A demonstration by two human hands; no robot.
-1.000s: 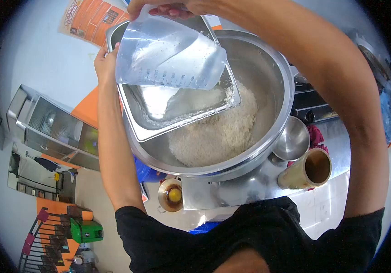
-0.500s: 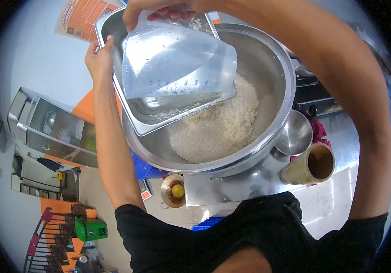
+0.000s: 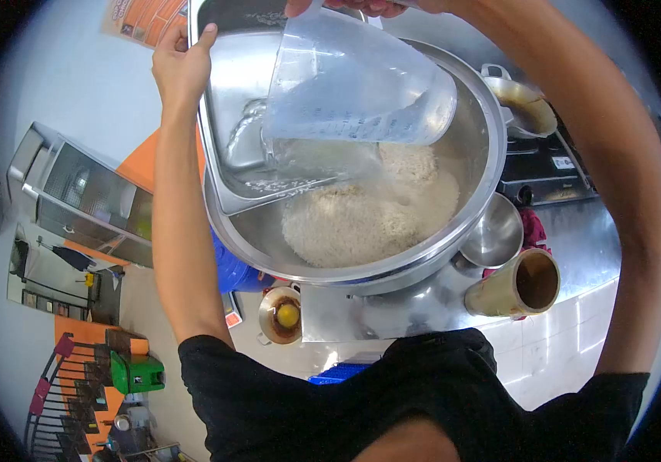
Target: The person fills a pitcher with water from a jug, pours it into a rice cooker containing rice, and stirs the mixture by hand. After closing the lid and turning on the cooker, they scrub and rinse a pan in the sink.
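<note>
My left hand (image 3: 184, 68) grips the rim of a deep rectangular steel pan (image 3: 219, 173), thumb over the edge. The pan is tilted over a large round metal bowl (image 3: 257, 250), its lower corner above the rice (image 3: 349, 235) heaped inside. At the top of the view my right hand (image 3: 373, 8), partly cut off, is closed on a clear plastic measuring jug (image 3: 361, 81). The jug lies tipped on its side across the pan, its wide mouth to the right. Water (image 3: 330, 158) runs over the pan's inside and down onto the rice.
Right of the bowl are a small steel bowl (image 3: 493, 235), a tube-shaped container (image 3: 511, 289), a stove (image 3: 550, 173) and a pot (image 3: 527, 108). A pan with something yellow (image 3: 280, 314) sits below left, near a blue container (image 3: 238, 266). A green bin (image 3: 136, 373) stands farther off.
The jug and pan have moved up and to the right. Water now spreads through the pan and onto the rice, and cloudy liquid shows at the heap's right side.
</note>
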